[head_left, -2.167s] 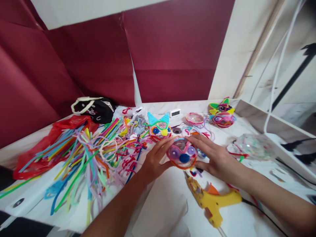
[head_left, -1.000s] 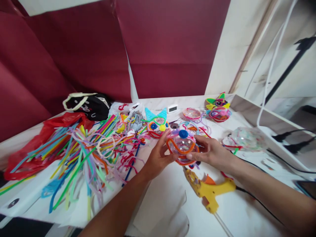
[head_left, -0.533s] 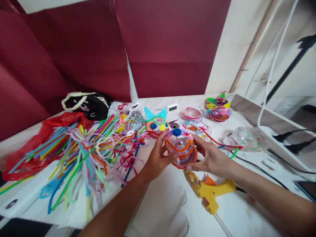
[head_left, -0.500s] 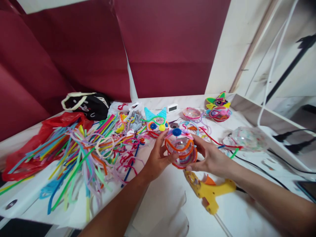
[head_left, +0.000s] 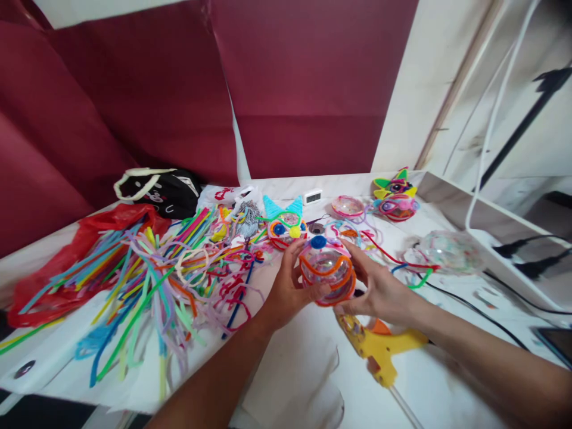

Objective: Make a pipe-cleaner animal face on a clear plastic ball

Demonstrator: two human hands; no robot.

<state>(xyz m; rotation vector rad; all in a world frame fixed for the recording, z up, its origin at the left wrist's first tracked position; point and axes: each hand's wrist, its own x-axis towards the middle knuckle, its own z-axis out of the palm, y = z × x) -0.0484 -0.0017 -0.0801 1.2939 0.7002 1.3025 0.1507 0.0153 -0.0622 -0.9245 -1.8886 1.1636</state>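
- Since the earliest frame the clear plastic ball [head_left: 328, 271], wound with orange pipe cleaners, has been lifted off the table [head_left: 290, 369]. It has also been tipped back, so its blue pompom [head_left: 319, 242] now sits on top at the far side.
- The left hand [head_left: 288, 286] cups the ball's left side, with the thumb on its near face. The right hand [head_left: 379, 289] clasps the right side, so both hands are grasping it.
- The ball hangs over the middle of the table, just above the nozzle of the yellow glue gun [head_left: 379, 345].
- The step looks like turning the ball to check its trim.
- Further turning calls for a light two-handed hold, keeping the fingers off the glued strands.
- Loose pipe cleaners [head_left: 156, 268] spread toward the left edge, and a cat-eared ornament [head_left: 286, 223] sits just behind the ball.
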